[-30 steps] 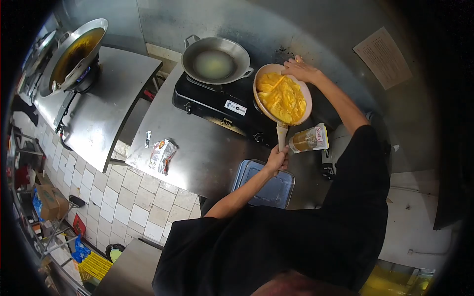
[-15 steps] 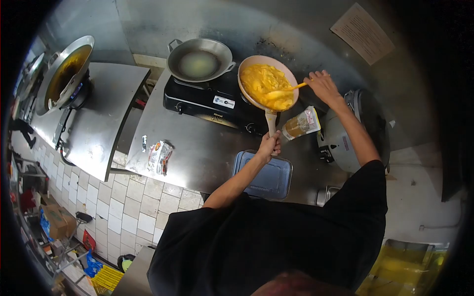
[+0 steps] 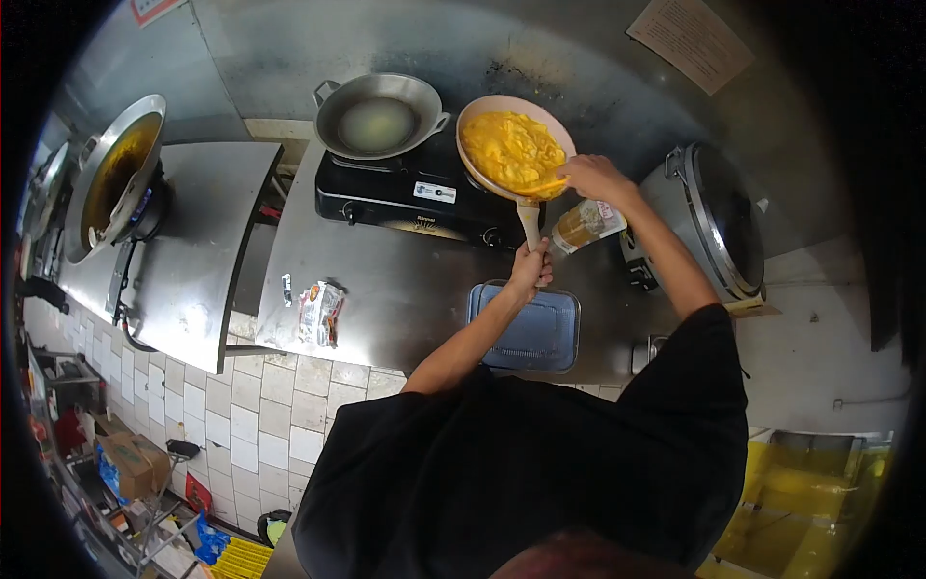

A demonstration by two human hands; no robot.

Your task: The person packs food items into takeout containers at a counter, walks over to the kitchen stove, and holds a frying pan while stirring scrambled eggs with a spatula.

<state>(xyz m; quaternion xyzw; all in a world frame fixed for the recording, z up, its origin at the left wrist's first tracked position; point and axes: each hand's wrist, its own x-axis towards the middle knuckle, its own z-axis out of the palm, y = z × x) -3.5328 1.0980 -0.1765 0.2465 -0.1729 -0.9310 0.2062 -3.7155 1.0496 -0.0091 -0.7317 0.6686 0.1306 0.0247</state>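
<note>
My left hand [image 3: 530, 267] is wrapped round the pale handle of a frying pan [image 3: 531, 104], which sits tilted over the right burner of the stove. Yellow scrambled egg [image 3: 511, 150] fills much of the pan. At the pan's right rim is my right hand [image 3: 593, 178], closed round the handle of a yellow spatula [image 3: 553, 186]; its blade is hard to tell from the egg. Just below that hand stands a clear pouch [image 3: 582, 227] with brownish-yellow contents. A blue-grey plastic tray [image 3: 540, 338] lies beneath my left forearm.
A wok [image 3: 380, 118] with cloudy liquid sits on the left burner of the black gas stove [image 3: 386, 200]. On the right stands a large lidded cooker [image 3: 709, 222]. Crumpled packaging [image 3: 321, 314] lies on the steel counter. Another wok [image 3: 121, 179] is on the far-left table.
My right hand has moved left and down toward the pan rim, bringing the spatula lower along the egg. My left hand keeps its hold on the pan handle. The view has shifted slightly.
</note>
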